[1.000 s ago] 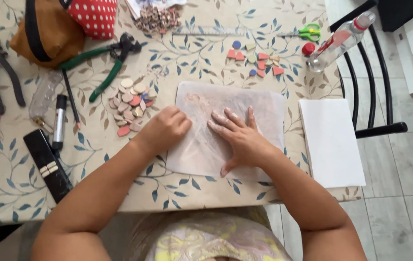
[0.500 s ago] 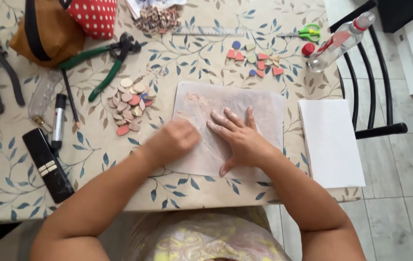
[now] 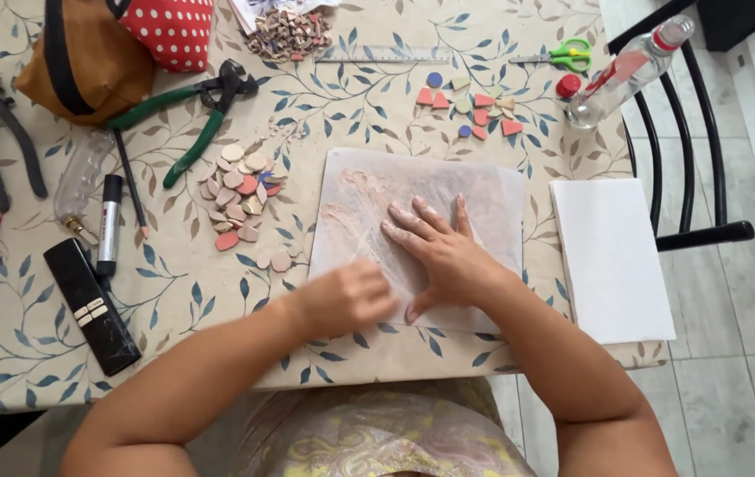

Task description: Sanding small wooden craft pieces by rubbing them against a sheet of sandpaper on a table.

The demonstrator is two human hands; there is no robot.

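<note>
A translucent whitish sheet [image 3: 474,185] with pale pink smears lies on the leaf-patterned tablecloth [image 3: 174,291]. My right hand [image 3: 443,252] presses flat on the sheet's middle, fingers spread toward the upper left. My left hand [image 3: 346,296], blurred by motion, rests curled at the sheet's lower left edge with nothing visible in it. A pile of small pink and beige tile pieces [image 3: 240,194] sits just left of the sheet.
Green-handled nippers [image 3: 196,119], dark pliers [image 3: 2,137], a marker [image 3: 110,223], a black remote-like bar [image 3: 93,305], more tile pieces [image 3: 470,106], green scissors [image 3: 567,56], a plastic bottle [image 3: 625,71], a white board [image 3: 611,256] at right, a brown bag [image 3: 86,57].
My left hand has slid down the sheet's left side, from its upper left part to its lower left edge. The right hand has stayed pressed in place.
</note>
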